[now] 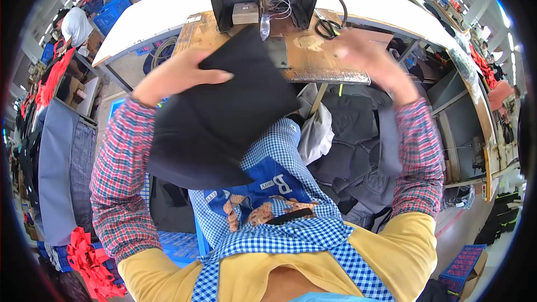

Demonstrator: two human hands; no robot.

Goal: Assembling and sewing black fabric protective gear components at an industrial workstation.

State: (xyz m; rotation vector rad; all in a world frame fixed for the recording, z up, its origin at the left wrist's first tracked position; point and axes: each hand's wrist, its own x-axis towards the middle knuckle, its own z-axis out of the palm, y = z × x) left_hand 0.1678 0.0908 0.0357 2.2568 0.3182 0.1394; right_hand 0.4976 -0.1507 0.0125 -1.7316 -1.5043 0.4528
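Note:
My left hand [187,75] is closed on the left edge of a large black fabric piece [235,106], with the thumb on top and the fingers hidden under the cloth. The piece's upper corner lies on the worn brown work board [319,50], below a small clear nozzle [265,27] of the machine. The rest of it drapes down over my lap. My right hand [363,59] is above the board's right side, blurred by motion, so I cannot make out its fingers. Just beyond it lie black-handled scissors [328,28].
The dark machine housing [217,8] rises at the board's back. White tables [151,19] flank it. Dark grey garment pieces [349,151] are heaped right of my lap. Red strips [92,268] hang at lower left, and a blue crate [463,265] stands at lower right.

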